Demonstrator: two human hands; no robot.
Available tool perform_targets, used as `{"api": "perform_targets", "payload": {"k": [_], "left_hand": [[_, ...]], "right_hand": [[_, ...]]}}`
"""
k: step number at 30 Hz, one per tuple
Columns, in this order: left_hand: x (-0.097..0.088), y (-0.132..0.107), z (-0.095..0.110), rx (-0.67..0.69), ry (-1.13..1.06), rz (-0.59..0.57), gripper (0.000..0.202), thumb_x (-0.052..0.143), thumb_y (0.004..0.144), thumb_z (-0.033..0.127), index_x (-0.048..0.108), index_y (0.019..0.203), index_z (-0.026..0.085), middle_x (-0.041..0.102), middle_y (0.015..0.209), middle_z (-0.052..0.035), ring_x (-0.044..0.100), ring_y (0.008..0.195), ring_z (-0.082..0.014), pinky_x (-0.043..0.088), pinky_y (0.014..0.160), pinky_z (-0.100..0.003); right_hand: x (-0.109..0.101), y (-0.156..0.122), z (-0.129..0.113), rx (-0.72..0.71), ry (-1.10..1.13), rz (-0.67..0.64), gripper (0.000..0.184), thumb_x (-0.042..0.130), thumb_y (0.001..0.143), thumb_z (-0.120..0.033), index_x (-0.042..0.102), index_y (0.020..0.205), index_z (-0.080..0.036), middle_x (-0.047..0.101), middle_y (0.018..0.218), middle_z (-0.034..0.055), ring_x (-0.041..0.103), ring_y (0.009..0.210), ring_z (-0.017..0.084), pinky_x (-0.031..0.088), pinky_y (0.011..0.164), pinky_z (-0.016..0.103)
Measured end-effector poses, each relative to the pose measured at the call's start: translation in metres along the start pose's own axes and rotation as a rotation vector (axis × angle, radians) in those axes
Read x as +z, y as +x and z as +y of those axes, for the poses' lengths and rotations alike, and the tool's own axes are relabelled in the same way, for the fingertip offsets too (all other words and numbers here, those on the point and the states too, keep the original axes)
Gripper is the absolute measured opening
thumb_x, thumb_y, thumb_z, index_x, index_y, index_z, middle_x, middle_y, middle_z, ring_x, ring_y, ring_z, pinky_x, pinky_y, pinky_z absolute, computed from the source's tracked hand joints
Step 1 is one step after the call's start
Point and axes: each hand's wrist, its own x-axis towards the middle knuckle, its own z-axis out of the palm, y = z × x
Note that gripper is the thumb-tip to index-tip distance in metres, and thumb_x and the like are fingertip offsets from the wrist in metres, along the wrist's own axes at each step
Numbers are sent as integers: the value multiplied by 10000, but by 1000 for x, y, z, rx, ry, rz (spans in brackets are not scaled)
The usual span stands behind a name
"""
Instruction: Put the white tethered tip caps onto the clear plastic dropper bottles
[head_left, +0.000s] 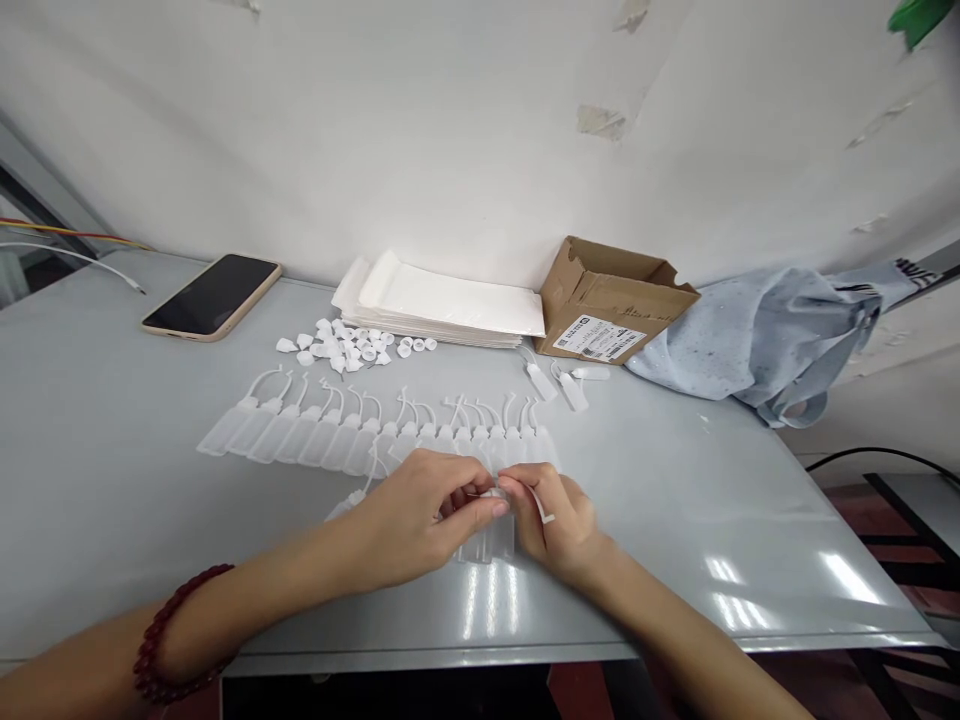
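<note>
My left hand pinches the top of a small translucent plastic bottle just above the table's front part. Close against it, my right hand is closed on a thin white bent strip, whose end sticks out beside the fingers. The fingers hide where strip and bottle top meet. Behind both hands lies a row of similar bottles, each with a curved white strip at its top. One more bottle lies partly hidden beside my left wrist.
Beyond the row are a pile of white caps, a phone and a stack of white envelopes. An open cardboard box stands near loose bottles. Light blue cloth lies at the right.
</note>
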Motion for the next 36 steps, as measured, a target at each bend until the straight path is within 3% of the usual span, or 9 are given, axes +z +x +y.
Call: {"api": "perform_targets", "payload": {"k": [3,7,9,14,18,21,28,32,36], "left_hand": [[3,-3,-5,134,93,34,204,479,925,217,617,791,150,580,611,31,509,541,-93,399,559,-219],[8,-8,-14,367,312,70,229,377,968,179,591,928,108,621,783,-53,550,663,-145,424,594,-261],[9,-9,-16,416,368,64,264,327,984,176,577,943,100,619,829,-78,559,707,-163,432,611,-277],[2,-5,-10,213,215,2,163,446,955,241,563,888,149,584,759,0,535,672,-122,417,634,-248],[-2,-1,-4,90,137,-10,314,451,947,273,480,655,160,488,588,48,457,545,-86,357,559,-221],[0,-1,-4,74,108,-19,312,446,947,263,477,654,160,491,578,51,455,533,-83,362,564,-220],[7,-7,-10,268,258,22,143,437,951,185,537,860,137,567,763,-12,522,654,-124,430,605,-249],[8,-7,-14,507,510,105,165,391,951,109,552,914,90,590,805,-70,554,690,-161,476,612,-282],[8,-8,-12,673,765,150,196,381,915,35,568,968,56,612,776,-96,575,694,-191,499,606,-307]], "right_hand": [[-1,1,-2,66,61,-15,120,385,960,-147,481,914,-203,635,641,-9,553,436,86,425,406,177],[-4,6,-4,238,192,-89,153,391,947,-148,489,845,-207,559,579,-48,480,368,60,375,362,163],[-5,8,-4,305,264,-136,167,395,941,-153,493,817,-208,553,579,-51,483,369,58,372,362,161],[-6,6,0,251,247,-148,151,409,937,-151,494,827,-210,589,616,-35,526,419,69,400,397,165],[-3,3,2,68,129,-88,126,381,960,-174,487,900,-209,628,648,-2,559,465,99,438,437,190],[-3,3,1,56,127,-75,135,366,961,-160,475,898,-210,615,639,-6,536,443,91,416,416,184],[-5,4,1,459,463,-233,161,398,945,-223,479,806,-211,497,603,-48,463,406,64,420,394,163],[-2,5,5,748,747,-349,235,416,946,-383,479,802,-208,406,543,-74,451,411,78,425,380,178],[-4,11,5,907,945,-424,308,451,920,-472,432,764,-207,363,559,-91,393,379,49,351,349,161]]}}
